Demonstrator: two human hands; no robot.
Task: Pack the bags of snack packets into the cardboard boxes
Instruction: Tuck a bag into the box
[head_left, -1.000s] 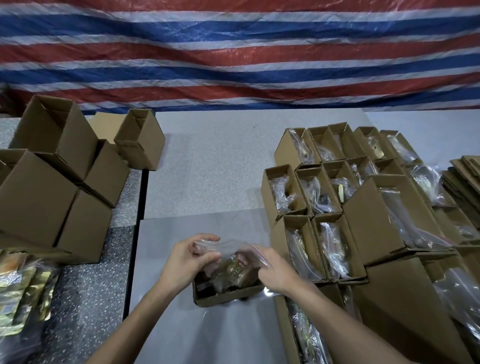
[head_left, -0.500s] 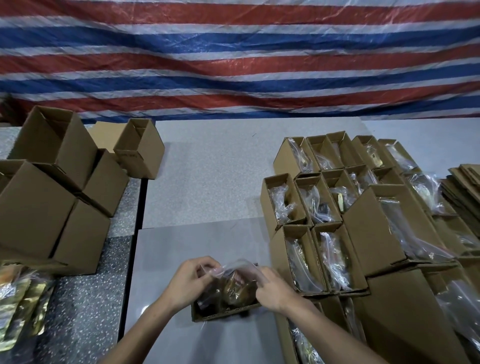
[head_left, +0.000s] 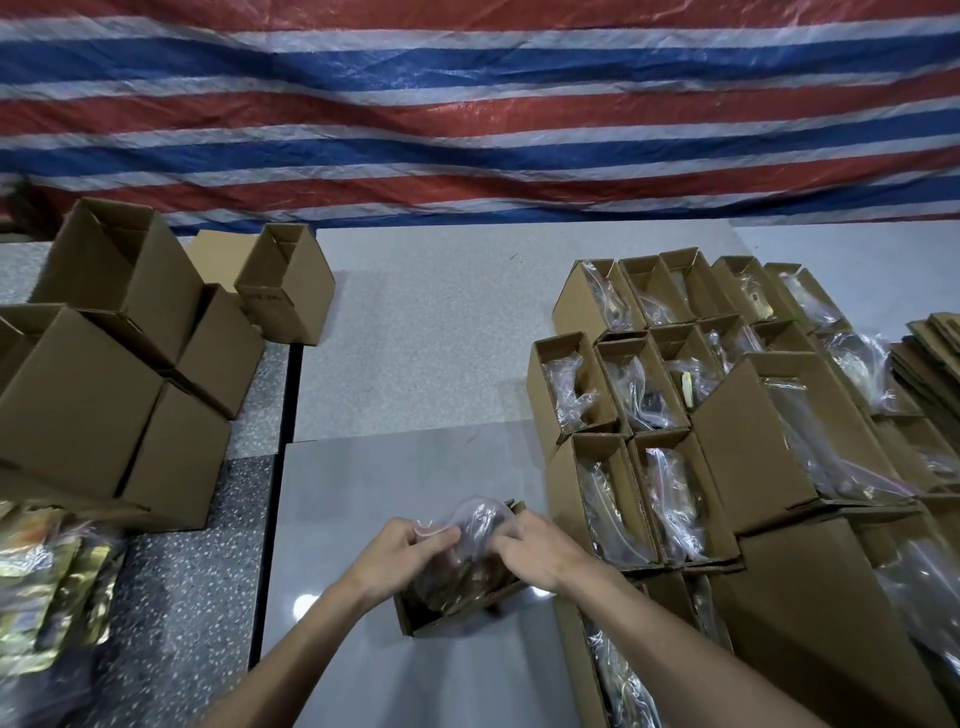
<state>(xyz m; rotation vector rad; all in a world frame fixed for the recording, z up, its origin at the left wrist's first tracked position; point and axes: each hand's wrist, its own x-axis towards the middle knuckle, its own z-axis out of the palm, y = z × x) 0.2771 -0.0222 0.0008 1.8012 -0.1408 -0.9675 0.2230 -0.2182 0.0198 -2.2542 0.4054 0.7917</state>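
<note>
Here the fingers (head_left: 441, 535) of the left hand (head_left: 400, 551) are curled and pinch the top edge of a clear plastic bag of snack packets (head_left: 475, 551), and the right hand (head_left: 535, 551) grips the same bag from the right side, its fingers bent into the plastic. The two hands nearly meet over the bag. The bag's lower part, where brown and gold packets show through, sits inside a small open cardboard box (head_left: 457, 610) that stands on the smooth grey desk (head_left: 363, 493) near the person; the bag's crumpled top rises above the box's rim. Both bare forearms reach in from the near edge.

Just right of that box stand rows of filled boxes (head_left: 644, 410), open at the top, each with a clear bag in it, running from near to far. A larger brown box (head_left: 758, 447) lies tilted among them with a bag spilling from its mouth. At the far right edge is a stack of flat cardboard (head_left: 930, 358).

On the left, well apart from the hands, a heap of empty boxes (head_left: 104, 384) lies piled on a speckled surface, with one more open box (head_left: 285, 288) farther back. Near the left edge lies a pile of gold packets in plastic (head_left: 47, 587). A red, white and blue striped tarpaulin (head_left: 467, 104) hangs along the far side.
</note>
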